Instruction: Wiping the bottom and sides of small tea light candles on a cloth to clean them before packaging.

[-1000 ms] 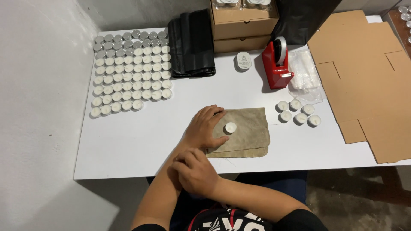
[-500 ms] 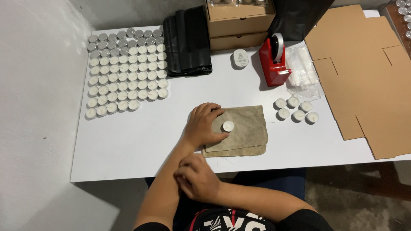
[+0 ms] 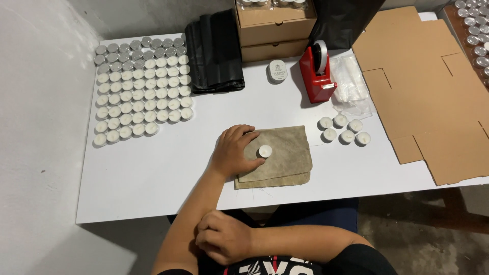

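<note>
My left hand [image 3: 233,152] lies flat on a folded beige cloth [image 3: 285,158] at the table's front middle. Its fingers and thumb spread around a small white tealight candle [image 3: 264,151] that sits on the cloth, and the fingertips are at its edge. I cannot tell whether they grip it. My right hand [image 3: 223,237] rests with curled fingers on my left forearm near the table's front edge and holds nothing.
Rows of several tealights [image 3: 140,89] fill the white table's [image 3: 153,173] left part. Several loose tealights [image 3: 344,130] lie right of the cloth. Behind are black bags [image 3: 214,48], cardboard boxes [image 3: 275,28], a red tape dispenser [image 3: 317,71], a round white lid [image 3: 277,71], clear plastic [image 3: 351,84] and flat cardboard [image 3: 428,86].
My right hand has slid down my left forearm towards my body. My left hand and the candle stay in place on the cloth.
</note>
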